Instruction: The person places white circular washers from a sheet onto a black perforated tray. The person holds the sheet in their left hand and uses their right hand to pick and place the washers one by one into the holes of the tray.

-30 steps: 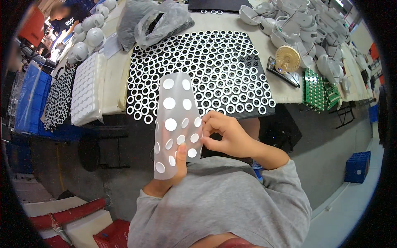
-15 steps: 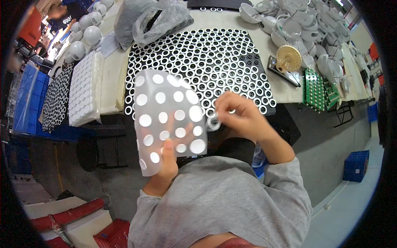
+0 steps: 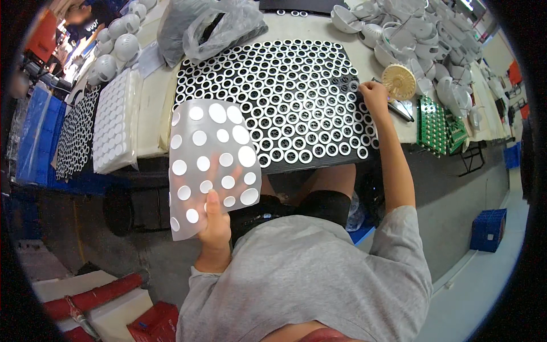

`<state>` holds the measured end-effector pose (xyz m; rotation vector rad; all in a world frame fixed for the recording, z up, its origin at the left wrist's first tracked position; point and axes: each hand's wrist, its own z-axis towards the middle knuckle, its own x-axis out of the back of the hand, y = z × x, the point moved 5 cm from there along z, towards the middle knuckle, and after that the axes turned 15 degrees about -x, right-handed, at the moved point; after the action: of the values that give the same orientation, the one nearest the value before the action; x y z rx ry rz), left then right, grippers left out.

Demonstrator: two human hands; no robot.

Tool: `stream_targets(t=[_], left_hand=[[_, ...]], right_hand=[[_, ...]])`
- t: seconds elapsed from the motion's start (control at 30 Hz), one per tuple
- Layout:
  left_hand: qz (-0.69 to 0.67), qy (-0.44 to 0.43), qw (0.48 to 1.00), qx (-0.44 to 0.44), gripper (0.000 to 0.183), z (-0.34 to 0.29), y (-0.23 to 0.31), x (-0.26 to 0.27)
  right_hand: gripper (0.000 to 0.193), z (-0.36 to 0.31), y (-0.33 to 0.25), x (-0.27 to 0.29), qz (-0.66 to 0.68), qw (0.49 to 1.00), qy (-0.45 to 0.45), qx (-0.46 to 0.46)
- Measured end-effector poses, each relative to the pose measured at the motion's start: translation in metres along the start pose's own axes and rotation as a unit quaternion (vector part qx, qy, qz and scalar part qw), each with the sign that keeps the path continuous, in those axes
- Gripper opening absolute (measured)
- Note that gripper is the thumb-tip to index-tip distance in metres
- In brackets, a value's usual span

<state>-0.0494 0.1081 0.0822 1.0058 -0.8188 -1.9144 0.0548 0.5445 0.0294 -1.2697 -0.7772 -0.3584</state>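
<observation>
My left hand (image 3: 216, 228) holds a translucent sheet (image 3: 213, 119) dotted with rows of white round stickers. Its thumb presses on the front, and the fingers show faintly through from behind. The sheet stands upright, slightly curved, in front of the board's near left part. My right hand (image 3: 373, 94) reaches to the right edge of a black board (image 3: 273, 166) covered with white rings around dark centres. Its fingertips are pinched at a small pale ring (image 3: 354, 85), beside a few dark round pieces (image 3: 343, 83) that have no white ring. Part of the ring is hidden by the fingers.
A cream ribbed disc (image 3: 399, 81) and green circuit boards (image 3: 432, 122) lie to the right. White domed housings (image 3: 393, 45) pile up behind them. A plastic bag (image 3: 219, 31) stands at the back. Left are a tray of white discs (image 3: 115, 122) and blue crates (image 3: 43, 137).
My right hand has moved from beside the sheet, where it held a blurred ring, to the board's far right edge. The sheet in my left hand has shifted slightly left.
</observation>
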Motion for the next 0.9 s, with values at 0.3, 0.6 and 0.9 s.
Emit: stream_targets(t=[0.3, 0.6, 0.9], left_hand=[[-0.018, -0.057, 0.998, 0.008, 0.032, -0.001, 0.001, 0.000], [0.030, -0.071, 0.997, -0.008, 0.029, -0.003, -0.001, 0.004], [-0.111, -0.032, 0.992, 0.042, 0.053, 0.000, -0.002, 0.002]], right_hand=[[0.026, 0.001, -0.004, -0.001, -0.130, 0.990, 0.039, -0.043], [0.027, 0.000, -0.009, 0.001, -0.192, 0.979, 0.035, -0.062], [0.029, -0.021, -0.031, 0.001, -0.186, 0.982, 0.019, 0.011]])
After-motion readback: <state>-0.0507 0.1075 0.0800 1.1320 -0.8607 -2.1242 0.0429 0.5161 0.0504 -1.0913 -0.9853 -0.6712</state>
